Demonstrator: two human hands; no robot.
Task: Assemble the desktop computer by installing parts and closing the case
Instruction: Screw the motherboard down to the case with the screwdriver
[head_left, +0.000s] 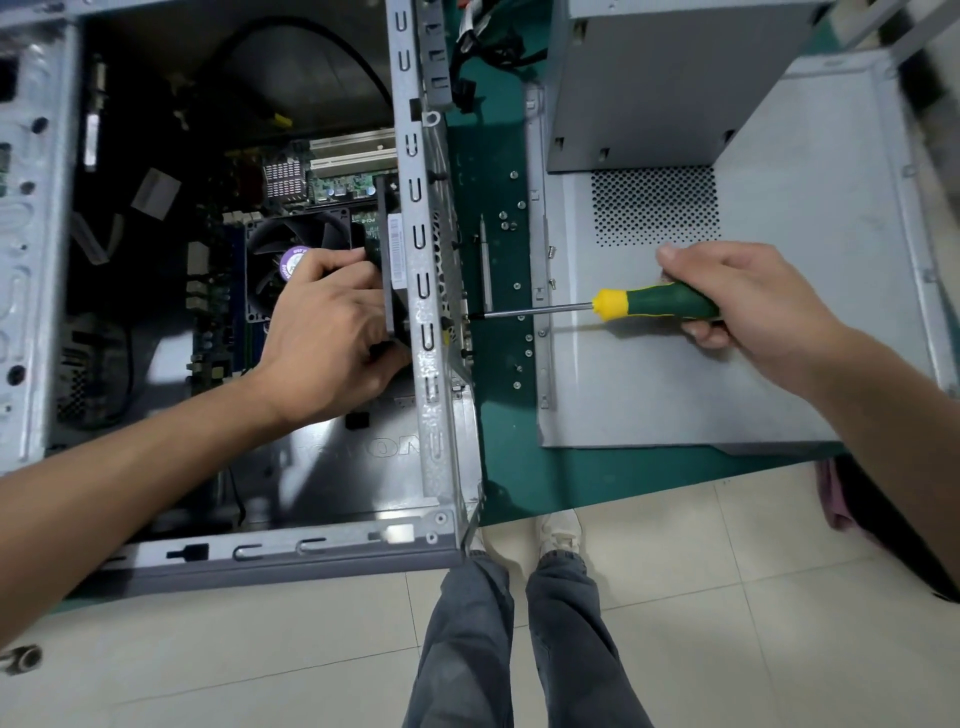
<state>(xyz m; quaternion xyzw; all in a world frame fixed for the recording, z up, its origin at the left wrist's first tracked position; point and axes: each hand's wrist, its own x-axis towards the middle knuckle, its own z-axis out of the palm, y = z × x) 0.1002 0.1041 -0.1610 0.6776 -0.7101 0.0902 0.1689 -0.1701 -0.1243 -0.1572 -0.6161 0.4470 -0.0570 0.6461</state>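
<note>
- An open computer case (423, 291) is laid on its side on a green mat (498, 467), its inside turned up toward the camera.
- A dark flat component (392, 260) is held upright against the inner face of the case's right-hand wall by the left hand (327, 332), whose fingers are curled round its edges.
- A screwdriver (623, 306) with a green and yellow handle is gripped in the right hand (737, 301), fingers wrapped over the handle.
- The shaft is held level, and its tip is set against the outer face of the same case wall, opposite the held component.
- A motherboard with a cooler fan (301, 249) is seen inside the case, just left of the left hand.
- Loose screws (508, 221) are scattered on the mat between the case and a grey side panel (727, 364), which is laid flat under the right hand.
- A second grey metal box (649, 83) is stood on the panel's far end.
</note>
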